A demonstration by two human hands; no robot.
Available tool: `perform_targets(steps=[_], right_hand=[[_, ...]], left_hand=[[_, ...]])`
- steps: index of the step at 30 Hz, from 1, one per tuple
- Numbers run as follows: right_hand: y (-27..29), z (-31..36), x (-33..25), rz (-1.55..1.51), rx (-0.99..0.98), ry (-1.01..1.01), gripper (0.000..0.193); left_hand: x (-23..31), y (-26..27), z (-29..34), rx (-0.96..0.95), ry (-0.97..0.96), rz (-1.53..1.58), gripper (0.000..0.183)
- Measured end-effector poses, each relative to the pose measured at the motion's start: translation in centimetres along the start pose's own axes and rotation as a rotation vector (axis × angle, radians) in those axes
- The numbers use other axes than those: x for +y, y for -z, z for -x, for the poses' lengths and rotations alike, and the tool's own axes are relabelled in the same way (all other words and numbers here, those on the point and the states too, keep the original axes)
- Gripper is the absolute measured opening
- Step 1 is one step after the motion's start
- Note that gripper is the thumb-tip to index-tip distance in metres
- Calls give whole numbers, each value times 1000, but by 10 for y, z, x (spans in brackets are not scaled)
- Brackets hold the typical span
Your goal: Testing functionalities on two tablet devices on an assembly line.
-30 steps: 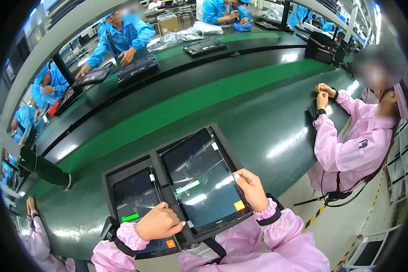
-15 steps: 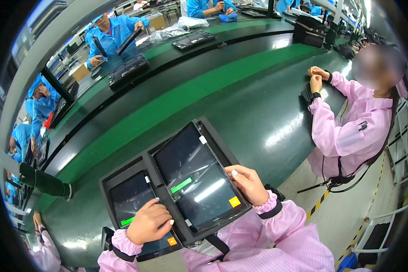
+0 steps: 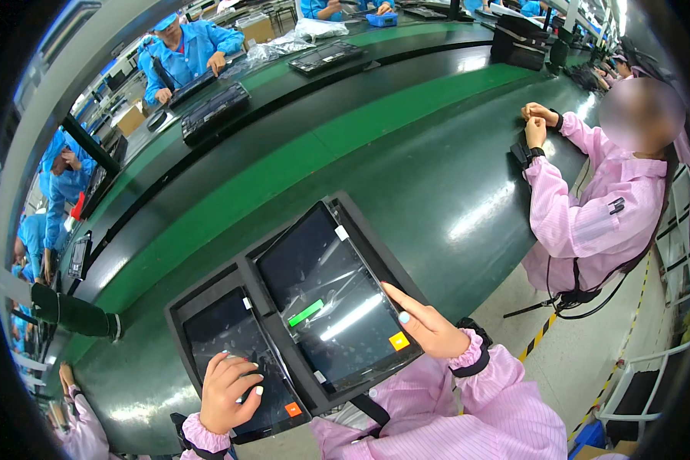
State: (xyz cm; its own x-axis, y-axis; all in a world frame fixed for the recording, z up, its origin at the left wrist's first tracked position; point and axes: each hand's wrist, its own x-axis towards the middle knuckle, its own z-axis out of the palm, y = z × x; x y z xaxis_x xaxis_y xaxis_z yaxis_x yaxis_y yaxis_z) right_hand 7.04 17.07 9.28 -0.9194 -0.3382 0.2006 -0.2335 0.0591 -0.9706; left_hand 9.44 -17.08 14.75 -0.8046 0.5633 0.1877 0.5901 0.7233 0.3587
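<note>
A black foam tray (image 3: pixel 246 270) with two recesses lies tilted at the near edge of the green bench. In its right recess sits a large dark screen panel (image 3: pixel 303 257) under glossy film, with a green strip and an orange label. A narrower dark screen panel (image 3: pixel 218 328) fills the left recess. My left hand (image 3: pixel 232 392) is over the left panel's near part, fingers bent and apart, hiding its green strip. My right hand (image 3: pixel 429 328) lies with stretched fingers along the large panel's right edge, thumb toward the glass. Neither hand visibly grips anything.
A co-worker in pink (image 3: pixel 590 203) sits at the right with hands together over the bench. Across the conveyor, people in blue (image 3: pixel 184 57) handle dark devices. A dark padded post (image 3: pixel 77 313) stands at left; a black bin (image 3: pixel 518 42) stands far right.
My left hand has shifted left and nearer over the left panel, its fingers spreading. My right hand's fingers have straightened along the edge. Across the bench, a person in blue has lowered a dark part.
</note>
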Motion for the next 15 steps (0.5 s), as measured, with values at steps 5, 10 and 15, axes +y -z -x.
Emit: perform_targets(steps=[5,10,15], right_hand=[[-4,3,1,-29,67,-79,44],[-4,4,4,-82,94,-133,42],[-9,3,2,-350,259,-236,50]], left_hand=[[-8,-2,1,29,26,1,13],[-14,-3,2,79,13,-5,14],[-19,-4,4,133,29,8,15]])
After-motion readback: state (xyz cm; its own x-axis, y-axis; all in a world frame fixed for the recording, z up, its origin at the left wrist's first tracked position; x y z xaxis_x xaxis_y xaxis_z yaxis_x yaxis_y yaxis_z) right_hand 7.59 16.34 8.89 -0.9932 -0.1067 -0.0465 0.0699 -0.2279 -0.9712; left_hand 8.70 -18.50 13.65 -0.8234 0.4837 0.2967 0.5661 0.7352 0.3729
